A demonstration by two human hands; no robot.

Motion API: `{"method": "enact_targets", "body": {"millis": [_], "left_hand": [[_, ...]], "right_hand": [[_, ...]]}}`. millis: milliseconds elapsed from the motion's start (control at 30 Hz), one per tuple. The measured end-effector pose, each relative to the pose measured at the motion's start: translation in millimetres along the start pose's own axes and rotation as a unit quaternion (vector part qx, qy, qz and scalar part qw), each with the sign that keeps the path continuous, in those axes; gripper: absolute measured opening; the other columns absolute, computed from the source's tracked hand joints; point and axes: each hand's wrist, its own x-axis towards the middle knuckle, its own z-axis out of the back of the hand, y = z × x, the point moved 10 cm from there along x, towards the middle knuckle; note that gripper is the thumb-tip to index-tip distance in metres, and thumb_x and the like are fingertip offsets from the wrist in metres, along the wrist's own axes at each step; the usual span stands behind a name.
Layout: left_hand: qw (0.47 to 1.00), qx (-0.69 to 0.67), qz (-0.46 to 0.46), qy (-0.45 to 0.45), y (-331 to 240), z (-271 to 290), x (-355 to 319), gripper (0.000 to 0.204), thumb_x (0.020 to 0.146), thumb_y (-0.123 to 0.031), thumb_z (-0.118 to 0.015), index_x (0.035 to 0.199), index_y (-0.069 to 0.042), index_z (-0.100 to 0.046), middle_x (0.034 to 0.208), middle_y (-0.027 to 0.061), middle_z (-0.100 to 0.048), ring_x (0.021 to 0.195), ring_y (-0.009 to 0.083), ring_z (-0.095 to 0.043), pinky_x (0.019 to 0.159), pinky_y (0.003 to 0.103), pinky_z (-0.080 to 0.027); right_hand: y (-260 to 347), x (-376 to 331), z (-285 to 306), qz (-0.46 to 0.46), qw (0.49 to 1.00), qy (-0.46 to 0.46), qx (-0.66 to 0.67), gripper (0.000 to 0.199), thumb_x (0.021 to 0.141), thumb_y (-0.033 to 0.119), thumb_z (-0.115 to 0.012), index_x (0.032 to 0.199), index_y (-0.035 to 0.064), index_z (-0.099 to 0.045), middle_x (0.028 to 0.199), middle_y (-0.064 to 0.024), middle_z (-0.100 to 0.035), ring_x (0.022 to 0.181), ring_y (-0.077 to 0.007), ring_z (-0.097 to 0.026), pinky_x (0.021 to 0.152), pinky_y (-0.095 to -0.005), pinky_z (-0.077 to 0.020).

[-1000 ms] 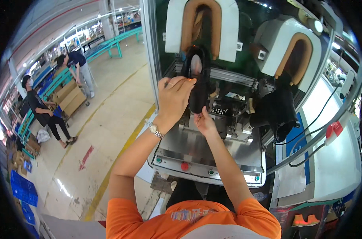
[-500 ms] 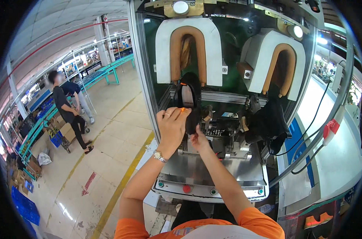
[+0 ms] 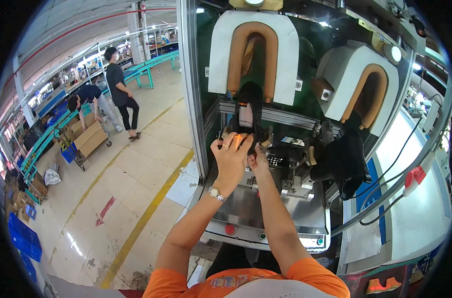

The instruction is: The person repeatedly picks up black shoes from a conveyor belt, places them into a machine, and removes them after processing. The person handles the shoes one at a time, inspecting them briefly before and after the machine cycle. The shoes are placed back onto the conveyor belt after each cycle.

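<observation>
Gripping black shoe (image 3: 250, 93): worker's left hand (image 3: 231, 160) | right hand (image 3: 259, 164) at near end, grip hidden | toward left edge of machine (image 3: 298, 211) | brought near pad (image 3: 236, 57), not yet let go

Steel machine base (image 3: 241, 203) w/ metal fixtures (image 3: 300, 181); tiled flr (image 3: 151, 169) w/ cart (image 3: 81, 160), white bag (image 3: 52, 177)

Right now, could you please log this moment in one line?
left hand: over black shoe | right hand: at shoe's near end | brown pad: by shoe's far end

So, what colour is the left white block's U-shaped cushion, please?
The cushion is tan; see head view.
</observation>
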Motion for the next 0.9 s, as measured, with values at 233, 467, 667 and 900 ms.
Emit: {"method": "enact_targets", "body": {"millis": [233, 467, 667, 900], "left_hand": [[1.000, 0.012, -0.007, 0.017, 4.7, -7.9, -3.8, 0.026, 0.076, -0.012, -0.055, 0.101, -0.012, -0.061, 0.100, -0.0005, -0.055, 0.102, 0.0184, -0.044, 0.079, 0.040, -0.027], [1.000, 0.021, -0.013, -0.001, 4.6, -8.3, -5.7, 0.025, 0.076, -0.014, -0.057, 0.101, -0.012, -0.061, 0.097, -0.0005, -0.054, 0.098, 0.0172, -0.044, 0.076, 0.039, -0.028], [1.000, 0.014, -0.008, -0.002, 9.6, -12.3, -10.3, 0.024, 0.075, -0.014, -0.058, 0.099, -0.011, -0.061, 0.096, -0.0002, -0.054, 0.096, 0.0174, -0.045, 0.076, 0.036, -0.029], [0.993, -0.113, -0.021, 0.003, -1.4, 3.7, -6.0, 0.030, 0.074, -0.006, -0.056, 0.104, -0.007, -0.061, 0.104, 0.0087, -0.057, 0.099, 0.0247, -0.050, 0.084, 0.039, -0.035]], "right_hand": [[8.1, -13.6, -8.2, 0.035, 0.999, -0.035, -0.006, 0.021, 0.081, 0.023, -0.065, 0.072, 0.0086, -0.053, 0.049, 0.0012, -0.037, 0.038, -0.0108, -0.040, 0.037, -0.0244, -0.0351], [4.1, -5.9, 5.5, 0.036, 0.999, -0.011, -0.005, 0.014, 0.084, 0.020, -0.062, 0.080, 0.0075, -0.058, 0.051, 0.0002, -0.044, 0.037, -0.0105, -0.039, 0.037, -0.0233, -0.0354], [4.8, -11.1, -0.3, 0.049, 0.998, 0.023, -0.021, 0.015, 0.083, 0.020, -0.062, 0.078, 0.0070, -0.058, 0.052, -0.0003, -0.046, 0.037, -0.0095, -0.039, 0.035, -0.0219, -0.0333], [44.0, -67.3, 6.8, 0.096, 0.973, -0.045, -0.206, 0.027, 0.078, -0.002, -0.059, 0.104, 0.0032, -0.057, 0.080, -0.0054, -0.061, 0.061, -0.0120, -0.056, 0.055, -0.0255, -0.0476]]}}
